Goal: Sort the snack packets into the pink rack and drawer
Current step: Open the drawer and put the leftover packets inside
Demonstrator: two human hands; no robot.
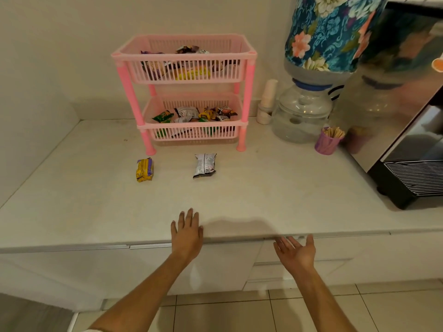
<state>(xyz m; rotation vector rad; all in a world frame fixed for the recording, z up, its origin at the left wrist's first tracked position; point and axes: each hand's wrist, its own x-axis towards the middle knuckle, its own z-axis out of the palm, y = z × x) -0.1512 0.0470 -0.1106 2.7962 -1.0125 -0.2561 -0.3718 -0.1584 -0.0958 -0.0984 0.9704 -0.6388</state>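
A pink two-tier rack (249, 75) stands at the back of the white counter (275, 195), with several snack packets in both baskets. In front of it lie two loose packets: a yellow and purple packet (144, 169) on the left and a silver packet (205, 165) on the right. My left hand (187, 232) rests flat, palm down, on the counter's front edge, holding nothing. My right hand (297, 254) hovers palm up just below the counter edge, in front of a closed white drawer (335, 267), fingers apart and empty.
A water dispenser (304, 111) with a floral-covered bottle stands right of the rack, with a stack of paper cups (268, 99) beside it. A purple cup of wooden sticks (328, 141) and a black and steel machine (412, 144) sit at the right. Tiled floor lies below.
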